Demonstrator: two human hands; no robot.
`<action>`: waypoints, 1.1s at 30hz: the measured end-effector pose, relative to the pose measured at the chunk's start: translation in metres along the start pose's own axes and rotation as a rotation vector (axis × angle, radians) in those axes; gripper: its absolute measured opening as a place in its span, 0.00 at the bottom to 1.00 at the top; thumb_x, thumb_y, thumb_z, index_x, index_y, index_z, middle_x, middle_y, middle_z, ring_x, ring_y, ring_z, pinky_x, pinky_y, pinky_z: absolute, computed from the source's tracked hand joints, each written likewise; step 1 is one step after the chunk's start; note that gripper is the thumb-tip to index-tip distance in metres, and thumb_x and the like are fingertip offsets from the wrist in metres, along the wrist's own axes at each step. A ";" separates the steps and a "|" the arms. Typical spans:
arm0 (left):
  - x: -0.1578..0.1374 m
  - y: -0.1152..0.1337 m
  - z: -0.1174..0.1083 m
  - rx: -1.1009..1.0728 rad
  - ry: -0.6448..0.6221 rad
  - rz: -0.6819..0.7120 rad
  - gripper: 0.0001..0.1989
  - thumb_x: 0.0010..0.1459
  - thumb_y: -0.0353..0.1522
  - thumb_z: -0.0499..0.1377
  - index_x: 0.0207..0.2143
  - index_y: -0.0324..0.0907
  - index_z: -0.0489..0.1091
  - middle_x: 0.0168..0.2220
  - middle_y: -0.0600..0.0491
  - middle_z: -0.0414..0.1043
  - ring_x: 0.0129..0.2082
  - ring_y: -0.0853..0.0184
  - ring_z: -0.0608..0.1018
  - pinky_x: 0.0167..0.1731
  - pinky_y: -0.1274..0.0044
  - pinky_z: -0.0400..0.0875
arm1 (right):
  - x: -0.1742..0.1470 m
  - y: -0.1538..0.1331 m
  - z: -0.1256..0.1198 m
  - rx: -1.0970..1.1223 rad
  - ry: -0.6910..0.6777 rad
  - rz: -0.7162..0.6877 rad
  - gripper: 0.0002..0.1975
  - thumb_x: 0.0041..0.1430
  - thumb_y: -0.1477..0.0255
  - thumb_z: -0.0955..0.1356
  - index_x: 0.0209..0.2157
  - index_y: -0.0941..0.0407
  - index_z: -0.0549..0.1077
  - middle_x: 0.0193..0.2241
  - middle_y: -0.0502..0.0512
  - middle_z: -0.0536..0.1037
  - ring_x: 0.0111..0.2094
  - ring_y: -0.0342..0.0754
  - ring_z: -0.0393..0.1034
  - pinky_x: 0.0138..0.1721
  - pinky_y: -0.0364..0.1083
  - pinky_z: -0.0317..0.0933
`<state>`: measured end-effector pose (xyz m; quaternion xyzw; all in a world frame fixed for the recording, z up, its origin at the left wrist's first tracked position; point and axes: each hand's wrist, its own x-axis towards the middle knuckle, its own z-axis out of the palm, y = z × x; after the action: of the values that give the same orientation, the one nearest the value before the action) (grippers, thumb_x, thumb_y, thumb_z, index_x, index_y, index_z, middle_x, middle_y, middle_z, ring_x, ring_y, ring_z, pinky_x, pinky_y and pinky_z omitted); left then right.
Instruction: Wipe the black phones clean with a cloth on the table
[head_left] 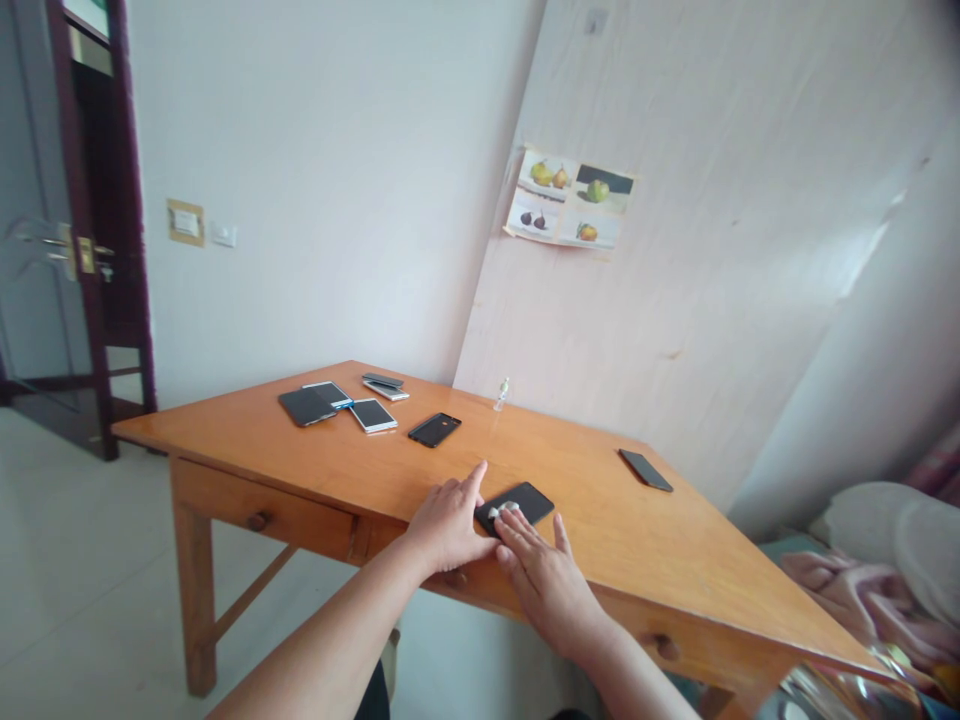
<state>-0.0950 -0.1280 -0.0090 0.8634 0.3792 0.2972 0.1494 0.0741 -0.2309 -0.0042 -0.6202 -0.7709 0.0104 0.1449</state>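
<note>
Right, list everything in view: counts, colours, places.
Table: one, orange-brown, centre
Knobs: three, brown, table front
Near phone: one, black, table's front edge
Wad: one, white, on near phone
Case: one, black, behind-left of near phone
Left phones: seemingly five, dark and white, table's left
Right phone: one, dark, table's right
Bottle: one, clear, table's back
Fruit sheet: one, multicoloured, upper centre
Door: one, grey, far left
Switches: two, white, beside door
Bedding: count unclear, pink and white, right
Left hand: one, bare, near phone's left
Right hand: one, bare, fingers on wad
</note>
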 end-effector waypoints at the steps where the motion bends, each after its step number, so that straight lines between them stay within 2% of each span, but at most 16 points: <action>1: 0.000 0.000 0.000 -0.003 -0.001 0.002 0.55 0.43 0.49 0.65 0.67 0.41 0.43 0.46 0.48 0.74 0.49 0.51 0.72 0.49 0.66 0.63 | -0.001 0.004 -0.001 0.000 0.005 0.019 0.27 0.70 0.58 0.49 0.64 0.50 0.59 0.65 0.55 0.57 0.67 0.52 0.46 0.64 0.67 0.22; 6: 0.001 -0.001 -0.002 -0.025 -0.011 0.006 0.53 0.42 0.47 0.66 0.66 0.42 0.47 0.47 0.48 0.74 0.49 0.52 0.72 0.51 0.66 0.63 | 0.012 0.048 -0.005 -0.070 0.057 0.253 0.25 0.70 0.61 0.52 0.63 0.53 0.59 0.65 0.58 0.58 0.67 0.53 0.47 0.62 0.70 0.30; 8: 0.001 -0.002 -0.003 -0.030 -0.013 0.008 0.50 0.43 0.45 0.65 0.65 0.42 0.49 0.47 0.48 0.74 0.49 0.52 0.72 0.51 0.67 0.63 | 0.014 0.056 -0.004 -0.091 0.063 0.287 0.25 0.70 0.62 0.53 0.63 0.54 0.60 0.65 0.59 0.58 0.67 0.54 0.47 0.62 0.70 0.32; 10: 0.001 -0.003 -0.002 -0.034 -0.016 0.015 0.47 0.44 0.43 0.64 0.65 0.42 0.51 0.48 0.48 0.73 0.49 0.53 0.72 0.51 0.67 0.63 | 0.010 0.051 -0.003 -0.100 0.064 0.240 0.25 0.69 0.62 0.53 0.63 0.55 0.60 0.64 0.60 0.58 0.66 0.54 0.48 0.63 0.69 0.31; 14: 0.001 -0.004 -0.001 -0.053 -0.005 0.030 0.45 0.45 0.40 0.64 0.64 0.44 0.51 0.52 0.49 0.72 0.51 0.54 0.72 0.52 0.67 0.63 | -0.010 0.017 0.000 -0.039 0.052 0.049 0.26 0.70 0.60 0.52 0.64 0.52 0.59 0.65 0.57 0.58 0.67 0.51 0.46 0.65 0.64 0.29; 17: 0.002 -0.005 -0.001 -0.063 -0.019 0.042 0.44 0.46 0.40 0.63 0.64 0.44 0.50 0.51 0.49 0.73 0.52 0.54 0.72 0.52 0.66 0.63 | -0.019 0.002 -0.001 0.022 0.020 -0.032 0.26 0.70 0.59 0.51 0.64 0.50 0.59 0.65 0.54 0.57 0.67 0.49 0.46 0.66 0.62 0.29; 20: 0.003 -0.005 -0.002 -0.071 -0.044 0.053 0.45 0.46 0.40 0.63 0.65 0.43 0.50 0.50 0.49 0.74 0.51 0.54 0.73 0.53 0.66 0.63 | -0.013 0.015 -0.004 0.029 0.024 0.011 0.25 0.70 0.59 0.52 0.63 0.51 0.61 0.64 0.55 0.59 0.66 0.50 0.48 0.66 0.62 0.29; 24: 0.004 -0.005 -0.002 -0.079 -0.052 0.039 0.47 0.45 0.41 0.65 0.65 0.43 0.49 0.50 0.49 0.74 0.52 0.54 0.72 0.53 0.66 0.64 | 0.008 0.052 -0.005 -0.016 0.061 0.186 0.25 0.69 0.62 0.53 0.62 0.54 0.63 0.63 0.59 0.61 0.66 0.52 0.49 0.64 0.65 0.36; 26: 0.005 -0.005 -0.003 -0.091 -0.056 0.027 0.47 0.44 0.40 0.65 0.65 0.43 0.49 0.50 0.49 0.74 0.52 0.54 0.73 0.53 0.67 0.64 | 0.012 0.060 -0.005 -0.035 0.072 0.228 0.25 0.69 0.63 0.53 0.62 0.55 0.63 0.63 0.60 0.61 0.66 0.53 0.49 0.63 0.65 0.38; 28: 0.006 -0.005 -0.003 -0.104 -0.056 0.020 0.44 0.45 0.36 0.63 0.64 0.43 0.51 0.49 0.50 0.75 0.51 0.55 0.73 0.52 0.67 0.65 | 0.009 0.054 -0.003 -0.045 0.080 0.197 0.25 0.69 0.63 0.54 0.62 0.55 0.63 0.63 0.60 0.61 0.66 0.52 0.50 0.64 0.64 0.37; 33: 0.007 -0.009 0.000 -0.142 -0.044 -0.005 0.36 0.49 0.30 0.56 0.63 0.43 0.54 0.49 0.51 0.76 0.50 0.58 0.74 0.53 0.69 0.64 | -0.015 0.005 0.000 -0.005 0.070 -0.035 0.25 0.70 0.61 0.53 0.63 0.52 0.62 0.63 0.56 0.61 0.66 0.50 0.50 0.66 0.60 0.31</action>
<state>-0.0962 -0.1165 -0.0103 0.8561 0.3558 0.3039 0.2195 0.0822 -0.2445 -0.0084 -0.6071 -0.7760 -0.0158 0.1701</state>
